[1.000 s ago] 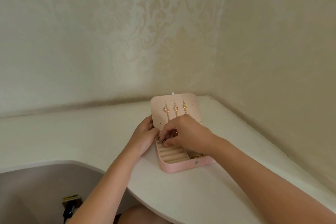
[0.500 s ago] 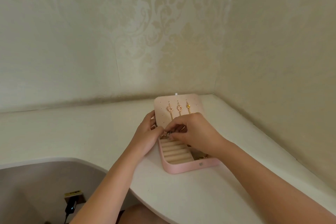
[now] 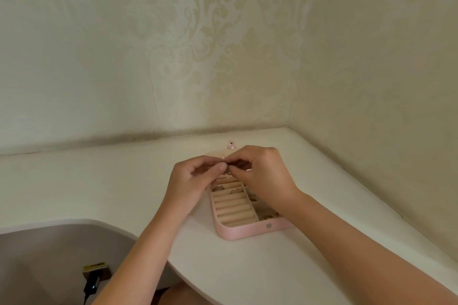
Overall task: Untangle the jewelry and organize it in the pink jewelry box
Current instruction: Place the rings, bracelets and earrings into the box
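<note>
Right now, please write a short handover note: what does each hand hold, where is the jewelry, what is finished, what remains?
Left hand and right hand: both pinch one small metal jewelry piece above the open pink jewelry box on the white counter; its kind is too small to tell.
Done: two rings sit in the beige ring rolls; gold pieces lie in the right compartment.
Left: probably finish freeing the held piece, store it, close the box.

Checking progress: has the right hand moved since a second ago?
Yes. The right hand rose from the ring rows of the pink jewelry box toward its lid, pinching a small jewelry piece.
</note>
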`<state>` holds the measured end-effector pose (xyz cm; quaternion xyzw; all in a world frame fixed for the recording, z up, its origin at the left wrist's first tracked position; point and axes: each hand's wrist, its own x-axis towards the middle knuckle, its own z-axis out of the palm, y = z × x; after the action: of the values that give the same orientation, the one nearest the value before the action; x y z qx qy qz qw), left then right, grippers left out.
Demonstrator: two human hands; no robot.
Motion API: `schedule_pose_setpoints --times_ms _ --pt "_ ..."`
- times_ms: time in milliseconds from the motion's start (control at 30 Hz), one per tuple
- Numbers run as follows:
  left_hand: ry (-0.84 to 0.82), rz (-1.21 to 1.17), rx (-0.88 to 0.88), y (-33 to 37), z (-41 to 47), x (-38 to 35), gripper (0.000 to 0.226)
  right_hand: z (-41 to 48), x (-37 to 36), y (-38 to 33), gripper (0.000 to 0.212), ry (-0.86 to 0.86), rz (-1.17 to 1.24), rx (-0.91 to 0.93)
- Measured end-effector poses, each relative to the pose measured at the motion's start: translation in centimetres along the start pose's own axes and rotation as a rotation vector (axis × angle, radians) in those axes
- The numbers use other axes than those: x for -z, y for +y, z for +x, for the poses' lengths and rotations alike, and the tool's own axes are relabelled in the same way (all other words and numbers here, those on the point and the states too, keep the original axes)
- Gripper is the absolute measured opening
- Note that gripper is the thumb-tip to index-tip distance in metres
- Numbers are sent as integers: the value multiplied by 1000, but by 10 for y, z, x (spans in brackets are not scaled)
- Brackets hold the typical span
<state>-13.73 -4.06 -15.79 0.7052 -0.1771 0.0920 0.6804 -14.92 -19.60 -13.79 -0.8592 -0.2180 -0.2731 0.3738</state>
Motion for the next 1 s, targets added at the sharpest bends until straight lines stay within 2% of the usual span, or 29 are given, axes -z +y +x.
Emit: schedule_pose_setpoints --times_ms 167,267,500,567,733,900,1000 --pt "-31 -152 117 0 3 4 24 0 1 -5 15 5 -67 163" --pt "-57 -220 149 1 3 5 30 0 1 -2 16 41 -68 167" --pt "-61 -325 146 8 3 -5 29 5 13 5 17 -22 399 -214" --pt "-65 -338 147 10 4 -9 29 6 16 7 17 -36 451 -240" --pt "-99 -402 224 12 10 -14 32 6 23 10 18 -5 335 -19" --pt "-174 -469 348 17 13 -16 27 8 33 12 14 -78 215 76" --pt "-256 -509 433 18 15 -13 38 7 36 11 9 -99 175 117"
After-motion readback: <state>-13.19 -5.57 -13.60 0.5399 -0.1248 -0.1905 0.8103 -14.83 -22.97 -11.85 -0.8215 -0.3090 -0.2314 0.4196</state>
